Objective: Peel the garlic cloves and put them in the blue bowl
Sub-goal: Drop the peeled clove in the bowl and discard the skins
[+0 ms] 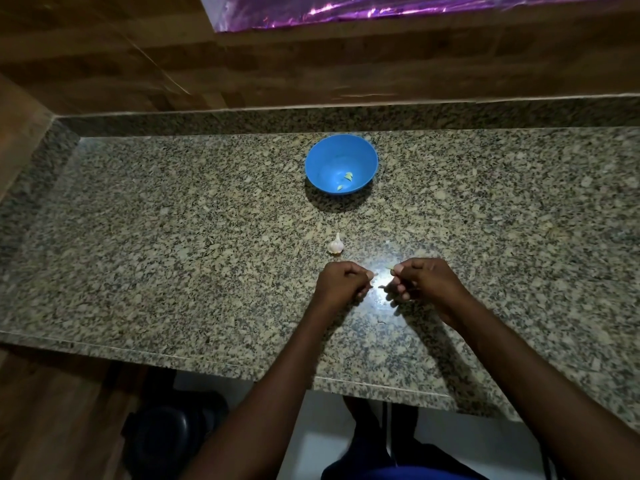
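**Both hands pinch small garlic pieces just in front of the bulb**

Head view: A speckled grey-and-tan granite countertop [173,220] fills the middle of the picture, backed by a brown wood-grain wall [104,57]. The round blue plastic bowl [341,164] stands toward twelve o'clock on the counter, well apart from the hands. Two small pale yellow-green peeled garlic cloves [348,176] lie on its floor at about five o'clock inside the bowl.

Between bowl and hands, a small white garlic bulb with a pointed papery tip [335,244] rests on the counter, tip aimed at twelve o'clock, near the left hand but not touching it.

The left hand [343,282] is curled into a loose fist, its thumb and forefinger pinching a small pale piece of garlic [371,274] at its three o'clock side; whether this is clove or skin is too small to tell. The right hand [424,280] is likewise curled, and its fingertips pinch a thin pale sliver [389,268] at its nine o'clock side. The two hands sit close together with a narrow gap between them, over a bright glare patch on the stone.

At twelve o'clock, above the wall, a strip of shiny purple film [381,8] shows.
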Available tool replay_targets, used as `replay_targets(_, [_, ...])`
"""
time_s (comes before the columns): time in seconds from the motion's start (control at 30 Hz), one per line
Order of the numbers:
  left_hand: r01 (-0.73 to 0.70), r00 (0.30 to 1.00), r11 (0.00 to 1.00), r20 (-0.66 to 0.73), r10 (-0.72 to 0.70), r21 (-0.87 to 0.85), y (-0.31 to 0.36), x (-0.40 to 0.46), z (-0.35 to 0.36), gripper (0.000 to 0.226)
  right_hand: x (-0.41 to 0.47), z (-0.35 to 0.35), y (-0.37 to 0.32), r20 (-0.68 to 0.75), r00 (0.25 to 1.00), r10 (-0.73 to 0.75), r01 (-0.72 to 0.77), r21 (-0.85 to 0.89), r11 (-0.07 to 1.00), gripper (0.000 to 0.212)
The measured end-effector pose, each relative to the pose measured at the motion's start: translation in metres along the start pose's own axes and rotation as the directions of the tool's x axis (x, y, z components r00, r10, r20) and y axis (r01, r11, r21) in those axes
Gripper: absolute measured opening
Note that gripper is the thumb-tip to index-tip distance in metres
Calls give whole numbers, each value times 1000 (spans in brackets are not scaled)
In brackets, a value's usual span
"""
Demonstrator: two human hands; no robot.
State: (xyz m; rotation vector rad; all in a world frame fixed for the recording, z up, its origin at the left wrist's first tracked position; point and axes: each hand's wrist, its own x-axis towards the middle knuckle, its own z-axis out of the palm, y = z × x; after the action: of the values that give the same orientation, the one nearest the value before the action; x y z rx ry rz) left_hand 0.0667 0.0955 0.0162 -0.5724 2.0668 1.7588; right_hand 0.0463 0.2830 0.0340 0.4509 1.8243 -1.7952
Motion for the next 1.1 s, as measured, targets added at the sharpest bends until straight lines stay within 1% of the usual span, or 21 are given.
replay_targets(0.03, [-30,997,996,-65,35,87,0,-1,2,13,1,0,0,-20,1000,1,-1,-20,1000,19])
replay_targets(0.1, [-73,983,979,-154,104,193,2,-5,8,11,3,-1,3,-54,999,-5,2,-54,999,20])
replay_targets(0.17, [-104,971,958,-180,156,268,1,-4,12,13,6,-1,6,-84,996,-14,7,-94,996,21])
replay_targets(0.23, [-98,964,942,-204,170,321,-1,-1,15,18,8,-2,9,-99,995,-20,8,-123,992,23])
replay_targets(0.3, [-88,959,930,-222,176,356,-2,1,15,25,9,-3,10,-97,995,-19,6,-124,992,25])
replay_targets(0.37, [-107,959,921,-206,195,375,-3,2,15,26,8,-3,10,-92,996,-1,-8,-98,995,26])
replay_targets(0.5, [-152,960,916,-167,227,371,-5,3,15,24,9,-5,11,-98,995,8,-16,-87,996,29])
replay_targets(0.57, [-138,955,893,-182,235,428,-2,1,16,19,12,-6,14,-102,995,-6,-4,-102,995,31])
replay_targets(0.67, [-102,941,857,-229,247,505,2,-1,18,17,17,-11,21,-126,990,-62,36,-201,979,34])
replay_targets(0.73, [-132,936,856,-221,274,500,-1,1,18,15,21,-12,22,-153,984,-94,48,-280,959,34])
replay_targets(0.83, [-192,933,849,-177,313,492,-5,3,19,24,27,-10,14,-205,970,-133,50,-365,930,27])
replay_targets(0.93, [-222,913,811,-177,368,542,-5,6,23,23,34,-7,3,-244,948,-206,86,-425,901,14])
replay_targets(1.1, [-233,880,746,-191,434,623,2,12,29,27,57,-7,-14,-292,881,-371,137,-593,793,10])
